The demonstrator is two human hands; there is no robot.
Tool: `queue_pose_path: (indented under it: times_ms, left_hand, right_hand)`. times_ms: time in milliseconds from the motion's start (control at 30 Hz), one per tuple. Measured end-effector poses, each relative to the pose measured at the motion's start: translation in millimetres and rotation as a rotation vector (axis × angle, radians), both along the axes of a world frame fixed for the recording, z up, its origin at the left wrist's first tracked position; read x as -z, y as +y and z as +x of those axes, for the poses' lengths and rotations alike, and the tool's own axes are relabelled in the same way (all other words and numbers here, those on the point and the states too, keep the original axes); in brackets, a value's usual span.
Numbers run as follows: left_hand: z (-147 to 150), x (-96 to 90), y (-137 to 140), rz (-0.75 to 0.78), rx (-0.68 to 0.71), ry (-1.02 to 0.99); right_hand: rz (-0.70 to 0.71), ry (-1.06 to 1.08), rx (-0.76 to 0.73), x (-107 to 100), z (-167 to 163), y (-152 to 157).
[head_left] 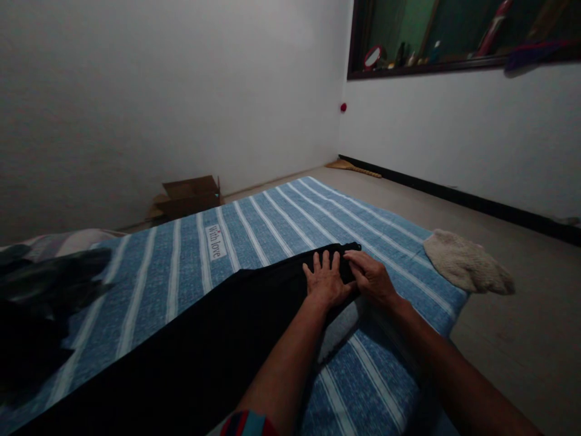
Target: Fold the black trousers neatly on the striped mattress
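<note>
A pair of black trousers (200, 339) lies lengthwise on the blue-and-white striped bedspread (267, 224), its narrower end pointing away to the right. My left hand (327, 283) rests flat on the black cloth near that far end, fingers spread. Just right of it, my right hand (371, 277) has its fingers closed at the cloth's edge, thumb tucked close to them. A grey patch of fabric (341, 330) shows beside the trousers, below my hands; I cannot tell whether it is part of them.
Dark crumpled clothes (49, 290) lie at the bed's left side. A beige fluffy cloth (467, 260) hangs over the right corner. An open cardboard box (190, 195) stands behind the bed. Against the wall lies a broom-like object (351, 166), under a window ledge (422, 68) with small items.
</note>
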State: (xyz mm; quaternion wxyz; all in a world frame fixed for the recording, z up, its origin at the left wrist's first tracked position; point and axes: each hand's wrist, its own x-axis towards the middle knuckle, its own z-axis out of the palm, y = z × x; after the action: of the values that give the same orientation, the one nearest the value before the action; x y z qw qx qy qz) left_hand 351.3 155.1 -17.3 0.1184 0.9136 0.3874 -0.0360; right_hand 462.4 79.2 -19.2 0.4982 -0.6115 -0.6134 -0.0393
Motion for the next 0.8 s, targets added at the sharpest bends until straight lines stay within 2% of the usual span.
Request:
queue_pose_path:
  times_ms: [100,167,367,433,533,667,800]
  left_hand:
    - [0,2.5,1,0.000,0.004,0.012]
    - [0,2.3,1,0.000,0.002,0.014]
    - [0,-3.7,-2,-0.010,-0.009,-0.006]
    - [0,-4.6,-2,-0.020,-0.009,-0.016]
    - [0,-3.9,-2,-0.019,-0.015,-0.039]
    - [-1,-2.9,-3,-0.010,-0.017,-0.039]
    - [-2,-4.6,-4,-0.009,-0.012,-0.021]
  right_hand:
    - [-0.003,0.013,-0.035,-7,-8,2]
    - [0.006,0.044,-0.006,-11,-7,0]
    - [-0.016,0.305,0.396,-8,28,-28]
    - [-0.045,0.327,0.451,-5,35,-37]
    - [-0.063,0.267,0.369,-5,29,-41]
    - [-0.050,0.242,0.204,-13,4,-26]
    - [-0.015,0.297,0.219,-23,0,-10]
